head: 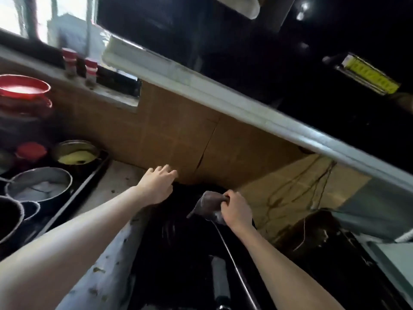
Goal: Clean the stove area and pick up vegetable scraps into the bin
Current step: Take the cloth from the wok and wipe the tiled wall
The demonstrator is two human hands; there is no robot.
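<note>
Two bare hands are extended over the cooking area. The left hand (157, 185) is flat and loosely spread, fingers straight, holding nothing; its fingertips are close to the foot of the brown tiled wall (178, 135), and contact cannot be confirmed. The right hand (235, 211) is curled, its fingers and thumb pinching a crumpled grey wad (206, 203) above the far end of the glossy black stove top (178, 253). Motion blur leaves it unclear whether the wad is cloth or thin plastic.

Small greenish vegetable scraps (98, 270) lie scattered on the pale stone counter strip (107, 253) to the left of the stove top. The strip's long axis runs from the person away to the wall, directly beneath the left forearm. The scraps sit near the person, behind the left hand's present reach and across the stove top from the right hand. In my judgement the left hand is the nearer one and would have to draw back along the strip to gather them, while the right is placed for wiping.

Further left, a long black tray (89, 182) holds round steel pots (40, 182). A pale-edged range hood (201, 86) hangs overhead. No bin is in view.
</note>
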